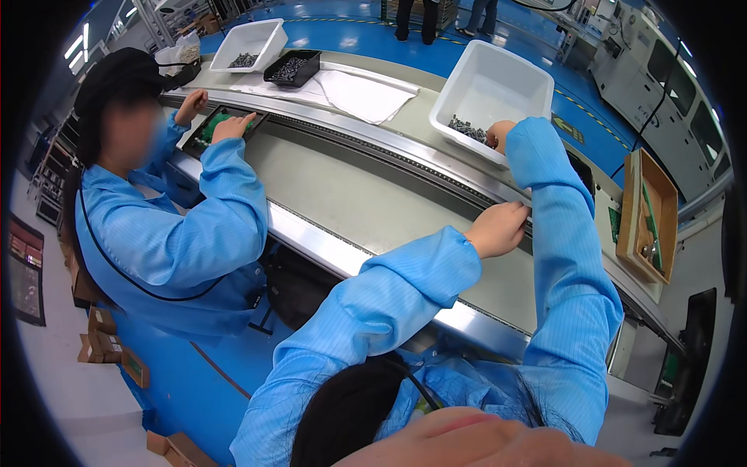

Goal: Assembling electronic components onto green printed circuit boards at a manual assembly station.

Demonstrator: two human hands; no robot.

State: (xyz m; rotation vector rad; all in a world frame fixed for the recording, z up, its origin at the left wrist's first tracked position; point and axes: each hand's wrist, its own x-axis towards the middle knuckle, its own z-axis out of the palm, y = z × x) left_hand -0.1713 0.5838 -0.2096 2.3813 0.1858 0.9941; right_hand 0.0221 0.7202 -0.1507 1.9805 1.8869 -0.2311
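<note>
My right hand (502, 135) reaches over the near rim of a white plastic bin (498, 80), its fingers curled down among small grey and black parts (468, 129) heaped in the bin's near end. Whatever is between those fingertips is too small and hidden to make out. Lower down, my left hand (499, 229) is closed above the far rail of the conveyor (405, 163), next to my right sleeve. Its fingers are bent and pressed together, and anything they hold is out of sight.
At left a co-worker in blue handles a green circuit board (208, 128) in a black frame. Beyond stand another white bin (247, 45), a black tray (292, 68) of small parts and white sheets (362, 95). A wooden box (660, 191) lies at the right.
</note>
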